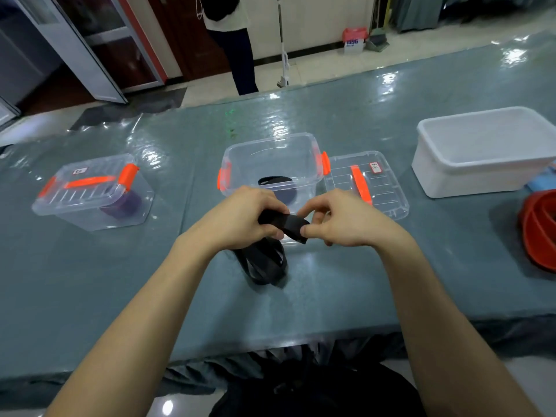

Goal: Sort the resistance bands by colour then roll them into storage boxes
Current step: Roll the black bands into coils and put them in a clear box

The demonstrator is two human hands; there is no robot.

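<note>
Far to the left of the fingers, a closed clear box with orange latches sits on the grey-green table, with a purple band rolled up inside it. The left hand is held above the table, its fingers curled tightly round one end of a black band. From under those fingers the rest of the band hangs down in loose loops, and its lower folds rest on the table just below the hand. Just beyond the fingertips of both hands stands an open clear box, and a rolled black band lies on its floor. The right hand faces the left one, close to it. Its thumb and forefinger are nearly closed, pinching the band's flat free end, and the other fingers are bent in beneath, touching nothing that can be made out. The short stretch of band between the two hands is flat and tilts down toward the right fingertips. Just behind the right knuckles lies the box's clear lid, with an orange handle, flat on the table and touching the open box. Farther right stands a white tub, and at the right edge, well apart from the fingers, lies a heap of red bands. Far behind, a person stands on the floor.
</note>
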